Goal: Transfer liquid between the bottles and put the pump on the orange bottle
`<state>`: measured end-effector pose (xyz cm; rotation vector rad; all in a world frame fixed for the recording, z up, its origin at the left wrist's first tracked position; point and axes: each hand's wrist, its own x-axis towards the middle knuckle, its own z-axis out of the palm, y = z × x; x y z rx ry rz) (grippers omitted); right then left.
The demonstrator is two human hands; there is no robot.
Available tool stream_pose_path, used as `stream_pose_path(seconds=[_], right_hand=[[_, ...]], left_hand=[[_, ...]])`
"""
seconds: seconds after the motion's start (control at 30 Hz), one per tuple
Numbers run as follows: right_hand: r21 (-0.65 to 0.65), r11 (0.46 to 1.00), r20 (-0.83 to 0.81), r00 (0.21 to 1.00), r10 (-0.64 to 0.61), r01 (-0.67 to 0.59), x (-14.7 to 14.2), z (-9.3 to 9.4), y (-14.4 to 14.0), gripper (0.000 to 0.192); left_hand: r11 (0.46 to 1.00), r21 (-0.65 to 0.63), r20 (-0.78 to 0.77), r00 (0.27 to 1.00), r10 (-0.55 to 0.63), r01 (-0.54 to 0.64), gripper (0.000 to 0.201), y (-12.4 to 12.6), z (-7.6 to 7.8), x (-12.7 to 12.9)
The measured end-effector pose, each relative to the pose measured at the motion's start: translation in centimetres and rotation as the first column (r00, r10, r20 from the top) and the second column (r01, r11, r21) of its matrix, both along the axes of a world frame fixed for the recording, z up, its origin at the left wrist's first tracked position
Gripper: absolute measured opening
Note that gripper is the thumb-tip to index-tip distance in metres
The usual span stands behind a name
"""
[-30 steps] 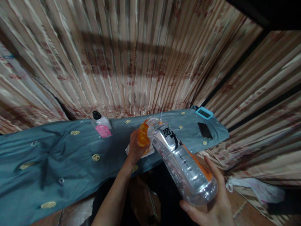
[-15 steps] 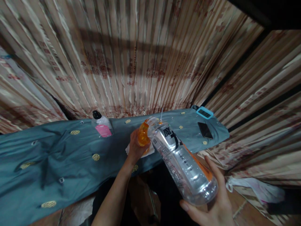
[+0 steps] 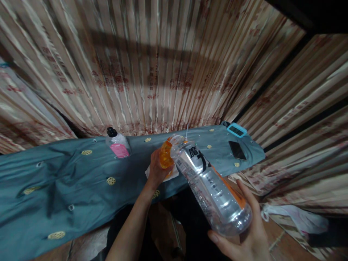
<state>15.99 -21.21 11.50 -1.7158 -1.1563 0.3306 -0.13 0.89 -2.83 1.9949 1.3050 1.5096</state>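
Holding clear bottle (image 3: 212, 190) tilted, with long axis going from base, cupped in spread right hand (image 3: 248, 239), away and leftward to orange container (image 3: 165, 156), gripped by left hand (image 3: 157, 169) over cloth-covered surface (image 3: 87, 181). Impossible to tell if touching at mouth.

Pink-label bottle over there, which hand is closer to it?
Left. The left hand is to the right of the pink-label bottle in the view, around the orange bottle; the right hand is farther right and lower, holding the clear bottle near its base.
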Motion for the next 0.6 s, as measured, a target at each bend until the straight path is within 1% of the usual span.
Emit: stream_pose_path(seconds=[0.13, 0.27, 0.43, 0.6], right_hand=[[-0.009, 1.0, -0.003, 1.0, -0.01, 0.01, -0.2, 0.2, 0.0, 0.108], [-0.019, 1.0, -0.032, 0.999, -0.01, 0.01, -0.3, 0.2, -0.1, 0.111], [0.014, 1.0, 0.049, 0.999, 0.006, -0.007, 0.3, -0.2, 0.0, 0.108], [0.03, 0.999, 0.116, 0.993, 0.025, -0.029, 0.7, -0.6, -0.1, 0.108]], left_hand=[[1.0, 0.011, 0.009, 1.0, -0.017, 0.017, 0.07, 0.0, 0.2, 0.0], [1.0, -0.024, 0.017, 1.0, -0.019, 0.019, 0.067, -0.1, 0.4, 0.0], [0.998, -0.064, 0.017, 1.0, -0.009, 0.01, 0.069, -0.3, 0.4, 0.1], [0.998, -0.066, 0.017, 1.0, -0.001, 0.002, 0.071, -0.3, 0.4, 0.2]])
